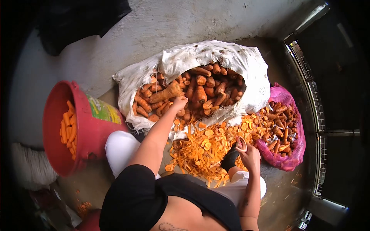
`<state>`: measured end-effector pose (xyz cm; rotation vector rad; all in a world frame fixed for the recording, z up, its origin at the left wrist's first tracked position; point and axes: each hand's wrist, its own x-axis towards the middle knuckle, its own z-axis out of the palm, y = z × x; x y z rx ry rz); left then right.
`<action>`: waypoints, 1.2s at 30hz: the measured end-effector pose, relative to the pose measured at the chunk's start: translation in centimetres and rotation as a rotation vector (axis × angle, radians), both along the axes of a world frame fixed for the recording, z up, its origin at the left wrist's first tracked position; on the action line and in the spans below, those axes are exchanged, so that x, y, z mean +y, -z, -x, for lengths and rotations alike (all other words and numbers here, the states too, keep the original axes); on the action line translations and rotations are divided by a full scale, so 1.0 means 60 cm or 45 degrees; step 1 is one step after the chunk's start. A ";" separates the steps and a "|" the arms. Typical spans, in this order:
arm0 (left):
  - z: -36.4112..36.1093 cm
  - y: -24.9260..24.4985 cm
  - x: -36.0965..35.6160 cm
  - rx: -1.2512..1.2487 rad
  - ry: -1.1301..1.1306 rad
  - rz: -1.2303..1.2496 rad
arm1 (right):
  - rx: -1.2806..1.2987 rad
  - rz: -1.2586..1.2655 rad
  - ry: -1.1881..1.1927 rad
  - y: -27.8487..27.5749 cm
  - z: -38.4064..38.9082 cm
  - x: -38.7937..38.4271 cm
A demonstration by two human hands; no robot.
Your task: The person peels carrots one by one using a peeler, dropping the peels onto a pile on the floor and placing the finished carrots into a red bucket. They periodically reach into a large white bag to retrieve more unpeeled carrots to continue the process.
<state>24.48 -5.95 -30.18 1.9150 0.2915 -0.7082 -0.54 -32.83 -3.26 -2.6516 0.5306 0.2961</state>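
My left hand [180, 103] reaches into the torn white sack [254, 71], its fingers closed at the thick end of a large unpeeled carrot [166, 93]. Many more unpeeled carrots [200, 94] fill the sack around it. Over the heap of orange peelings and cut carrot ends [200, 150], my right hand [249, 157] is closed on a small peeler [241, 145], whose details are hard to make out.
A red bucket [102, 133] on the left lies tipped toward me with peeled carrots [68, 129] inside. To the right stands a pink bag [295, 152] of small carrots and pieces. Beyond it is a metal-grille door [308, 81]; a wall [162, 27] rises behind the sack.
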 end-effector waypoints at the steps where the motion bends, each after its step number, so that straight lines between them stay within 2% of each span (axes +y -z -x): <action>1: -0.014 0.017 -0.014 -0.067 -0.039 -0.036 | 0.009 -0.001 0.019 -0.001 -0.001 -0.002; 4: -0.063 0.065 -0.054 -0.083 -0.016 -0.234 | 0.044 -0.048 0.053 0.005 -0.002 -0.011; 5: -0.076 0.078 -0.063 -0.049 -0.015 -0.181 | 0.013 -0.072 0.060 -0.001 -0.006 -0.007; 9: -0.103 0.051 -0.104 -0.073 -0.027 -0.383 | 0.038 -0.131 0.097 -0.005 -0.011 -0.008; 14: -0.140 0.136 -0.121 -0.070 0.000 -0.554 | 0.071 -0.139 0.098 0.005 -0.014 -0.020; 18: -0.160 0.147 -0.130 -0.011 0.065 -0.651 | 0.061 -0.105 0.152 0.013 -0.016 -0.021; 24: -0.163 0.112 -0.131 0.040 -0.004 -0.614 | 0.076 -0.126 0.118 0.009 -0.026 -0.012; 27: -0.133 0.126 -0.134 -0.275 0.053 -0.817 | 0.090 -0.145 0.103 0.003 -0.032 -0.007; 30: -0.118 0.088 -0.116 -0.359 0.060 -0.728 | 0.024 -0.149 0.104 0.004 -0.032 -0.004; 34: -0.071 0.034 -0.072 -0.715 0.189 -0.703 | -0.051 -0.155 0.127 0.013 -0.026 -0.010; 35: -0.062 0.039 -0.063 -0.821 0.099 -0.670 | -0.039 -0.119 0.141 0.007 -0.029 -0.006; 36: -0.059 0.039 -0.055 -0.755 0.007 -0.472 | -0.079 -0.154 0.169 0.013 -0.026 -0.006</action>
